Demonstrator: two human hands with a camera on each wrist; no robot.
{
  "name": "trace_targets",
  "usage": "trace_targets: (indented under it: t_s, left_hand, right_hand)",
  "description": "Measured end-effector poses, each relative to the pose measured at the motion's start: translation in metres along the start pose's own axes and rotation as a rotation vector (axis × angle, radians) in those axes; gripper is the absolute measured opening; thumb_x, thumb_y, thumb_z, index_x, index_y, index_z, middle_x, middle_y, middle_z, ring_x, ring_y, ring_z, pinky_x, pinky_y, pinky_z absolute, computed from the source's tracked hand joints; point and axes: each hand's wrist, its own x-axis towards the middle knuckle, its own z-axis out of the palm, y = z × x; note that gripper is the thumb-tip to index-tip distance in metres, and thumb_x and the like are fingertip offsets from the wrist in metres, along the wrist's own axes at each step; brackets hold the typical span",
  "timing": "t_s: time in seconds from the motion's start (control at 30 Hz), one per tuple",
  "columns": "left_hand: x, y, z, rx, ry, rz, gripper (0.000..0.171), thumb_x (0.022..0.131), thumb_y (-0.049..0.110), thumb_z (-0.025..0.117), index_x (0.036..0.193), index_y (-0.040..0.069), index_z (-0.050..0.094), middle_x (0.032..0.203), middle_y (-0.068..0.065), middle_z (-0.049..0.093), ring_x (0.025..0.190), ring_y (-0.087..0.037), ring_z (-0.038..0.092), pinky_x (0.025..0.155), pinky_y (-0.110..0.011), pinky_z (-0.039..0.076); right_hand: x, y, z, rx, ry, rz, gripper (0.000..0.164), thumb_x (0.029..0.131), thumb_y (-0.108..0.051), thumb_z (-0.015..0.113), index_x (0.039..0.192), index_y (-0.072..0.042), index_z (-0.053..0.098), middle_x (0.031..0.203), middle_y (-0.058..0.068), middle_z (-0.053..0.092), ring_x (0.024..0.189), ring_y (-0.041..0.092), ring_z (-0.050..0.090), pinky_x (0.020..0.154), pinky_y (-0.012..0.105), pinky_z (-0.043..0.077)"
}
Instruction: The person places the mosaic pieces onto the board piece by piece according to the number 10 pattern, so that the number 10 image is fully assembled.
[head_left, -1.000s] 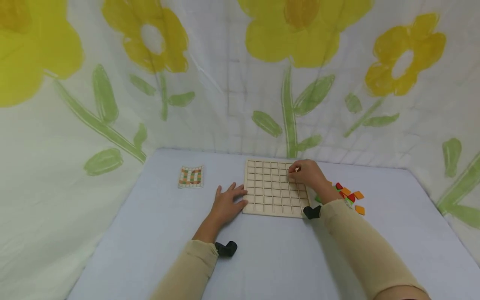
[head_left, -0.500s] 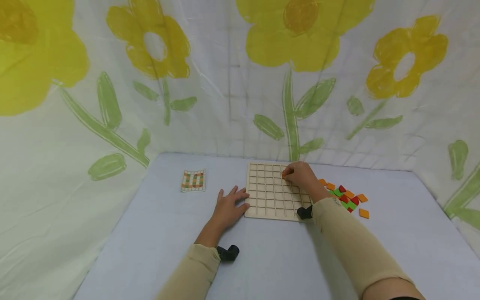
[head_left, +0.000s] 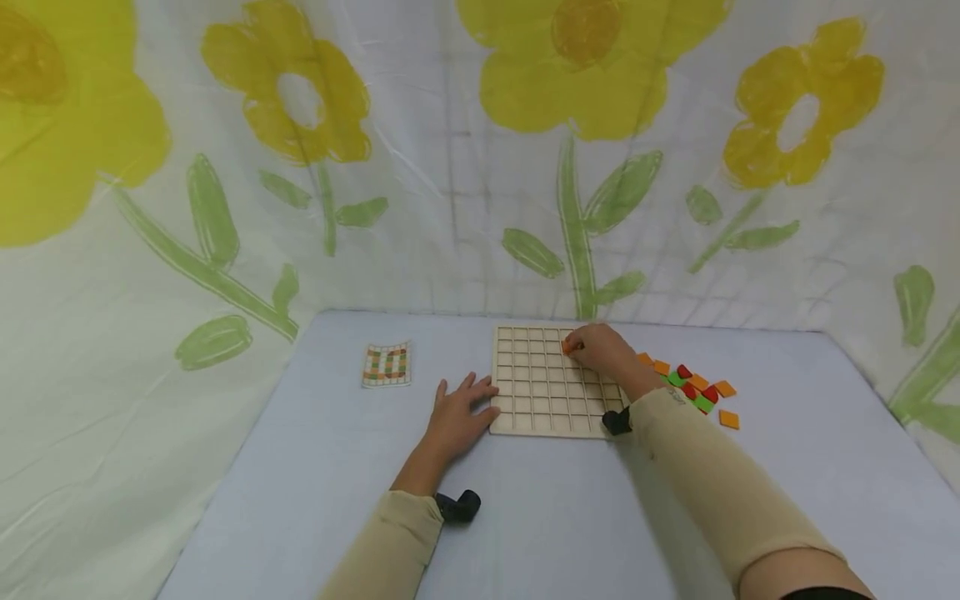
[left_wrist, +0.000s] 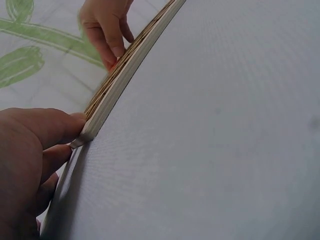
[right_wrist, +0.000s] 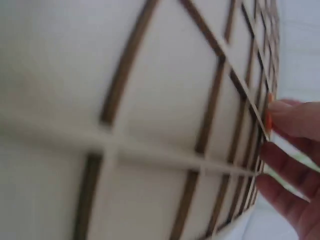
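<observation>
A pale wooden grid board [head_left: 531, 400] lies on the table, its cells bare where they show. Over its far right part, my right hand [head_left: 606, 350] pinches a small orange tile [head_left: 567, 347] between thumb and fingers. The right wrist view has this orange tile [right_wrist: 269, 119] low at the grid's ridges, with the other fingertips by the board. My left hand [head_left: 457, 417] rests at the board's left edge, fingers spread. From the left wrist, the thumb [left_wrist: 65, 125] is seen on the board's near corner. The right hand hides some of the right-side cells.
To the right of the board lie loose orange, green and red tiles, among them an orange square [head_left: 729, 419] and a red piece [head_left: 683, 372]. A card with a coloured grid pattern [head_left: 387, 364] lies at the left. A flower-printed curtain [head_left: 420, 250] hangs behind the table [head_left: 525, 517].
My right hand has shifted slightly left over the board since a second ago, and the orange tile now shows at its fingertips. In the last half second it hardly moves. The left hand stays put.
</observation>
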Motion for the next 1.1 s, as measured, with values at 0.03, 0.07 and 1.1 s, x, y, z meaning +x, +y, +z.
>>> trace_targets:
  t_s: [0.03,0.07,1.1]
  left_hand:
    - [0.001,0.0,0.0,0.001,0.001,-0.001,0.037,0.093,0.032,0.067,0.128,0.02,0.066,0.147,0.005,0.051,0.148,-0.021,0.031,0.124,-0.052,-0.005]
    - [0.002,0.0,0.001,-0.002,0.001,-0.003,0.037,0.093,0.032,0.067,0.128,0.02,0.066,0.147,0.006,0.051,0.148,-0.02,0.03,0.125,-0.052,-0.005]
    - [0.003,0.001,0.001,0.037,-0.011,-0.006,0.043,0.09,0.037,0.071,0.13,0.021,0.065,0.149,0.006,0.049,0.148,-0.017,0.03,0.125,-0.051,-0.004]
  right_hand:
    - [-0.002,0.002,-0.003,0.015,-0.001,0.001,0.025,0.097,-0.012,0.061,0.119,-0.008,0.072,0.134,0.014,0.062,0.121,0.036,0.058,0.097,0.049,0.053]
    - [-0.004,0.004,-0.007,0.041,-0.001,0.01,0.027,0.097,-0.011,0.059,0.122,-0.007,0.07,0.136,0.015,0.06,0.121,0.036,0.057,0.097,0.05,0.053]
    - [-0.104,0.078,-0.032,-0.021,-0.109,0.088,0.034,0.08,-0.035,0.081,0.1,-0.008,0.076,0.098,0.005,0.065,0.089,0.021,0.06,0.076,0.037,0.054]
